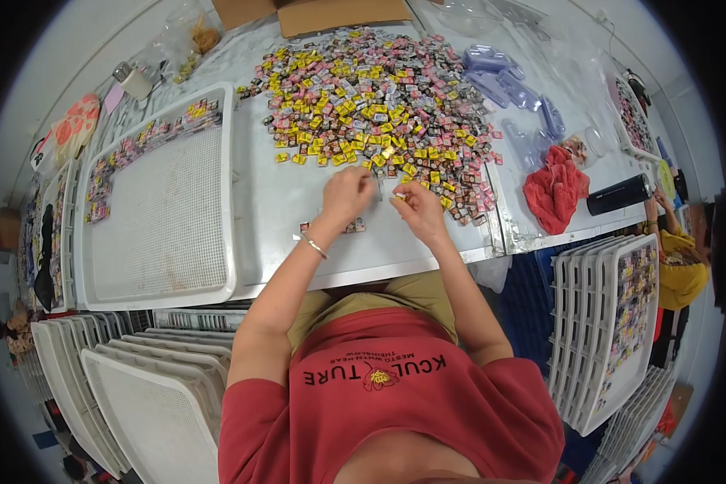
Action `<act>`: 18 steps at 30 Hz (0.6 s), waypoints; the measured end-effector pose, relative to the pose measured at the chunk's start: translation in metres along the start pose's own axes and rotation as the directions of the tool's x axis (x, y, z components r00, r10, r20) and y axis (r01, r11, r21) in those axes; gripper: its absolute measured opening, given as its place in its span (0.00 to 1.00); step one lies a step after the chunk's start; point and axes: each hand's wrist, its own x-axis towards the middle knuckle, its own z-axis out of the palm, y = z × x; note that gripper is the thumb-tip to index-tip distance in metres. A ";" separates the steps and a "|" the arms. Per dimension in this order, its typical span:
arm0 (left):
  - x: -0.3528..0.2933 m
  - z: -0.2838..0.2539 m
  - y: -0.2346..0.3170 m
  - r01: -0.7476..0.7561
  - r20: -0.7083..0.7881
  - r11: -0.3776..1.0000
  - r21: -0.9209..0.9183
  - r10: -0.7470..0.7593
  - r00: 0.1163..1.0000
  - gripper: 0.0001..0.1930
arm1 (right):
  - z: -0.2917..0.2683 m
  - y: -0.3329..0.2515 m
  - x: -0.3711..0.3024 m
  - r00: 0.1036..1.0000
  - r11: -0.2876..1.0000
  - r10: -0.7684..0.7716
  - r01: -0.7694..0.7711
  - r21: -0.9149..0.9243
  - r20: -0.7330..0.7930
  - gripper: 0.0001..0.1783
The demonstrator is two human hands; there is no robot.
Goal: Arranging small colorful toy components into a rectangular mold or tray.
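Nearest the camera was the person's red T-shirt (pixel 411 403), dark lettering and a small yellow motif on its chest, with khaki trousers (pixel 427 292) beyond it at the edge of the worktop (pixel 274 266). Both forearms reached over that edge toward a broad heap of small block-like pieces (pixel 379 113), yellow, pink, dark and grey, spread across the worktop's middle. The left hand (pixel 349 196), a bracelet (pixel 315 246) at its wrist, was just beside the heap's near edge with fingers curled and blurred; whether it held anything could not be told. The right hand (pixel 419 210), close by, pinched a small pale piece (pixel 399 196) between its thumb and fingers. A few loose pieces (pixel 353 225) lay apart from the heap, near the left wrist. To the left sat a white mesh tray (pixel 169 210), more pieces lined along its far and left sides. On the right lay bluish plastic parts (pixel 500 78), a crumpled red cloth (pixel 555 194) and, just beside it, a black cylinder (pixel 619 195) on its side. An open cardboard box (pixel 343 16) stood behind the heap.
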 end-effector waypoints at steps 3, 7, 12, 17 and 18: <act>0.008 0.008 0.022 0.041 -0.033 0.984 0.173 -0.036 0.999 0.12 | -0.009 -0.023 -0.012 0.987 0.935 0.148 -0.158 0.317 0.056 0.10; 0.018 0.018 0.025 0.054 -0.072 0.954 0.294 -0.035 0.997 0.13 | -0.010 -0.027 -0.017 0.981 0.880 0.183 -0.190 0.436 0.059 0.12; 0.028 0.014 0.008 0.022 -0.018 0.999 0.026 -0.022 1.000 0.11 | -0.007 -0.033 -0.014 0.982 0.841 0.185 -0.184 0.509 0.048 0.12; 0.024 0.008 0.010 -0.052 0.070 0.994 -0.094 0.058 0.996 0.08 | 0.000 -0.030 -0.008 0.990 0.838 0.137 -0.133 0.529 0.033 0.10; 0.023 0.001 0.006 -0.041 0.066 0.995 -0.091 0.047 0.997 0.08 | 0.000 -0.029 -0.007 0.989 0.837 0.138 -0.141 0.529 0.045 0.10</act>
